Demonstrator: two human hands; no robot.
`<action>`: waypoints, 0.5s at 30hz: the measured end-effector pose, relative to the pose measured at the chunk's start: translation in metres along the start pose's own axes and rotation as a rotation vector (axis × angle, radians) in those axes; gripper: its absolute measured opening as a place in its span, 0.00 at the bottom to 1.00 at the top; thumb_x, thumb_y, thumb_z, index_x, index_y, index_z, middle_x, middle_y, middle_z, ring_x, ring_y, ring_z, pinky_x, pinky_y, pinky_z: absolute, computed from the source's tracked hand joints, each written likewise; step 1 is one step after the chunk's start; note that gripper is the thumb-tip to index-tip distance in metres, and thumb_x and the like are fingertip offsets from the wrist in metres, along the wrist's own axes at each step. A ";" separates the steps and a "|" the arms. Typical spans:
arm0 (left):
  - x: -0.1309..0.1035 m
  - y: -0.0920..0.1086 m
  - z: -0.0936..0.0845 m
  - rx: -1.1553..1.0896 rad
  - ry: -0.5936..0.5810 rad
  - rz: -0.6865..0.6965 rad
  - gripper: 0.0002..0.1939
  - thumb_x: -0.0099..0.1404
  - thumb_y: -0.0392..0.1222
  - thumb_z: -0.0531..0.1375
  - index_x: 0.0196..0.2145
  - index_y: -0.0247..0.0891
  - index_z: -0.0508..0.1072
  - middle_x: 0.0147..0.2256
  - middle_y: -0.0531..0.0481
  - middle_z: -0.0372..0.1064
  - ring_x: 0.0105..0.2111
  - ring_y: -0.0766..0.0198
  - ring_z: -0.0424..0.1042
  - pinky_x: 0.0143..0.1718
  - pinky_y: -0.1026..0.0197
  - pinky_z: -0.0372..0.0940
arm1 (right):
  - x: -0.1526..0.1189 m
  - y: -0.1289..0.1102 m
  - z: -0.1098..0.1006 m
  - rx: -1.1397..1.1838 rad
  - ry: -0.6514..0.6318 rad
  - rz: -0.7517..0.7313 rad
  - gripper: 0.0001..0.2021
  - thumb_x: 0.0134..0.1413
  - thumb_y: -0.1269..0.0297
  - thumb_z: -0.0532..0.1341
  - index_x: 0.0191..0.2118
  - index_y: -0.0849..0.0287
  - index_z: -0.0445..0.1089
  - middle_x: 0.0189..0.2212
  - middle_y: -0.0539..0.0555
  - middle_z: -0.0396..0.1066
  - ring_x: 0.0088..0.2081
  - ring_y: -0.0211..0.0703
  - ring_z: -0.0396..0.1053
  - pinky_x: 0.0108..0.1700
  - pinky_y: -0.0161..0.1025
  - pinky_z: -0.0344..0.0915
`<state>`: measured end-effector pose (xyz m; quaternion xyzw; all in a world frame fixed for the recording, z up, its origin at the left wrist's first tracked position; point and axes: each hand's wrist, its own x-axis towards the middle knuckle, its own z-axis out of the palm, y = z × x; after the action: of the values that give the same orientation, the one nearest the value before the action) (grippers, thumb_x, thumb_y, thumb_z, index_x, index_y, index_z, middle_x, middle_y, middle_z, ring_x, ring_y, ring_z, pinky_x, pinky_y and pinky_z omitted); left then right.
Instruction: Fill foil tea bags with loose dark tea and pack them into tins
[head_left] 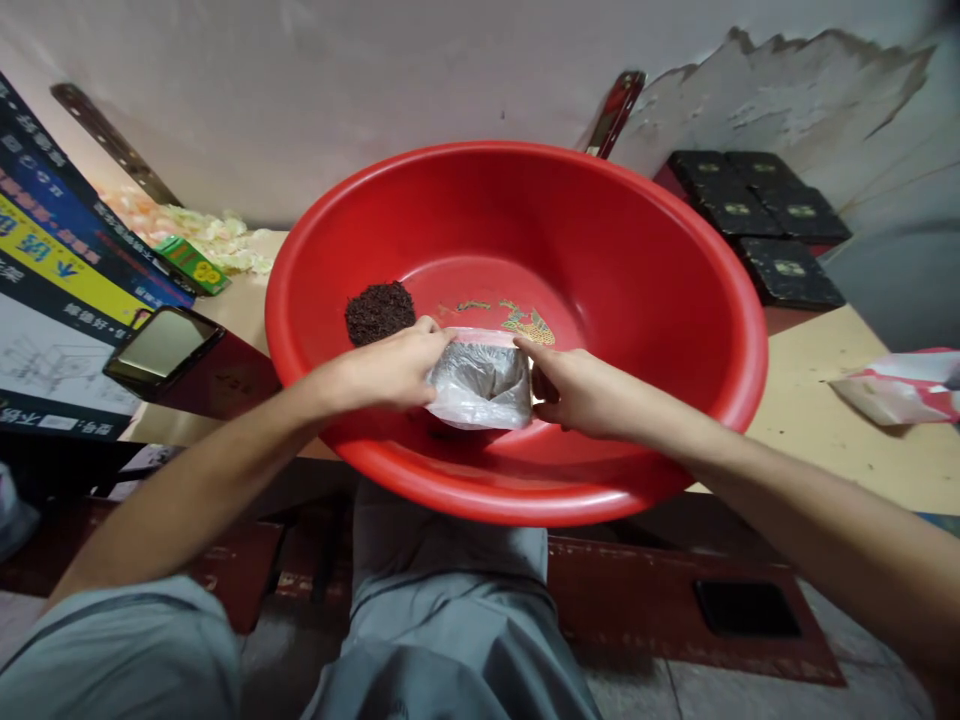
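Pale table (806,385): supports red basin (517,505), landmark. Wide, open upward, presumably to catch loose bits.
Dark tins (791,272): right of basin toward wall, packed close together, likely to save space.
Open tin (240,385): left of basin, just beside rim.
Left hand (409,368): clasping left edge of plastic bag (480,392). Right hand (566,385): pinching right edge. Grip on both sides likely to keep bag mouth spread.
Bag: above basin floor, near side; translucent, crinkled, pinkish strip along far edge. Contents: cannot tell.
Dark clump (380,312): inside basin, left side; blocky, crumbly.
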<state>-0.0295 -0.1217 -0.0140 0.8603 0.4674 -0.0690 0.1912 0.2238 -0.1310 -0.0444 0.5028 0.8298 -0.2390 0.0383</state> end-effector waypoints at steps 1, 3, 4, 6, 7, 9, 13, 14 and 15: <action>0.000 -0.007 -0.002 -0.028 -0.012 0.013 0.35 0.64 0.32 0.63 0.69 0.34 0.69 0.58 0.38 0.71 0.57 0.52 0.76 0.58 0.59 0.71 | -0.001 -0.002 -0.001 0.042 -0.014 0.016 0.45 0.58 0.76 0.65 0.80 0.70 0.51 0.39 0.59 0.82 0.33 0.43 0.77 0.34 0.34 0.66; -0.003 -0.019 -0.005 -0.072 -0.029 0.018 0.38 0.64 0.32 0.63 0.71 0.35 0.67 0.59 0.40 0.72 0.57 0.53 0.76 0.58 0.61 0.71 | -0.004 -0.007 -0.005 0.105 -0.027 0.025 0.44 0.57 0.76 0.65 0.78 0.69 0.55 0.33 0.55 0.80 0.30 0.41 0.75 0.31 0.33 0.64; -0.006 -0.023 -0.006 -0.083 -0.036 0.021 0.39 0.63 0.32 0.62 0.72 0.37 0.66 0.60 0.41 0.72 0.57 0.54 0.77 0.57 0.62 0.71 | -0.005 -0.010 -0.008 0.122 -0.032 0.020 0.43 0.56 0.76 0.65 0.77 0.69 0.56 0.32 0.54 0.80 0.29 0.41 0.75 0.30 0.33 0.64; -0.011 -0.027 -0.006 -0.075 -0.036 0.028 0.40 0.63 0.31 0.61 0.73 0.39 0.66 0.60 0.42 0.72 0.56 0.55 0.77 0.56 0.64 0.71 | -0.004 -0.013 -0.011 0.149 -0.039 0.014 0.44 0.55 0.76 0.65 0.77 0.68 0.57 0.30 0.52 0.79 0.27 0.40 0.74 0.29 0.33 0.64; -0.013 -0.027 -0.004 -0.064 -0.026 0.026 0.40 0.63 0.30 0.61 0.73 0.39 0.66 0.60 0.41 0.72 0.57 0.56 0.77 0.56 0.64 0.71 | -0.003 -0.015 -0.012 0.169 -0.044 0.021 0.44 0.54 0.77 0.65 0.77 0.67 0.56 0.30 0.51 0.79 0.27 0.40 0.74 0.29 0.32 0.64; -0.013 -0.026 0.002 -0.056 0.013 0.010 0.40 0.63 0.28 0.61 0.72 0.38 0.66 0.59 0.40 0.73 0.57 0.55 0.77 0.58 0.62 0.70 | 0.001 -0.016 -0.011 0.218 -0.059 0.055 0.46 0.53 0.79 0.65 0.78 0.65 0.55 0.31 0.51 0.79 0.25 0.39 0.74 0.28 0.32 0.66; -0.006 -0.024 0.016 -0.235 0.072 -0.074 0.39 0.60 0.31 0.65 0.70 0.36 0.69 0.59 0.38 0.74 0.53 0.55 0.79 0.54 0.61 0.74 | 0.007 -0.011 -0.002 0.333 -0.100 0.142 0.51 0.51 0.80 0.65 0.79 0.60 0.48 0.33 0.51 0.79 0.24 0.39 0.75 0.25 0.32 0.67; -0.004 -0.025 0.020 -0.315 0.061 -0.122 0.40 0.60 0.31 0.66 0.70 0.35 0.68 0.59 0.36 0.75 0.49 0.56 0.81 0.49 0.61 0.76 | 0.008 -0.007 0.002 0.382 -0.111 0.162 0.52 0.52 0.80 0.64 0.80 0.59 0.44 0.33 0.50 0.78 0.25 0.40 0.76 0.24 0.31 0.67; -0.002 -0.026 0.023 -0.393 0.035 -0.171 0.41 0.59 0.30 0.66 0.70 0.33 0.67 0.56 0.36 0.77 0.43 0.58 0.82 0.43 0.62 0.77 | 0.008 -0.003 0.006 0.436 -0.120 0.181 0.52 0.52 0.80 0.64 0.80 0.58 0.42 0.33 0.50 0.78 0.26 0.42 0.77 0.24 0.31 0.68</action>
<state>-0.0511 -0.1193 -0.0410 0.7648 0.5464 0.0224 0.3406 0.2159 -0.1278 -0.0509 0.5562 0.7065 -0.4375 -0.0007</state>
